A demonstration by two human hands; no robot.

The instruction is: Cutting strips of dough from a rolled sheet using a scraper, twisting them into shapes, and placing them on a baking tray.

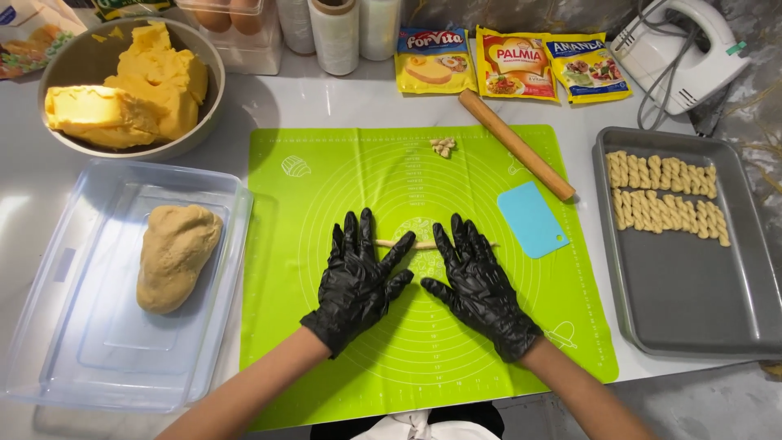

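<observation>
1. A thin dough rope [419, 244] lies on the green silicone mat [342, 171], its long axis running straight from left to right across the person's front, parallel to the near edge of the mat.
2. The rope is pale tan, slim and even along the short bare stretch that shows between the hands; its two ends are hidden under the fingers.
3. The left hand [357, 277] in a black glove lies flat, palm down, fingers spread, with the fingertips resting on the left part of the rope.
4. The right hand [476, 281], also gloved in black, is flat and spread the same way, its fingers covering the right part of the rope. Neither hand pinches or grips anything.
5. Just beyond the right hand's fingers, to its right, lies a light blue plastic scraper [531, 218]; further out past it, a wooden rolling pin [515, 144] lies at a slant.
6. Well to the right of the right hand, a grey baking tray [692, 301] holds two rows of twisted dough sticks [664, 191].
7. To the left of the left hand, a clear plastic box [98, 342] holds a tan dough lump [173, 254]; beyond it, a bowl [204, 122] holds yellow butter blocks [130, 85].
8. Far ahead of the hands, a few small dough scraps [442, 147] sit on the mat.
</observation>
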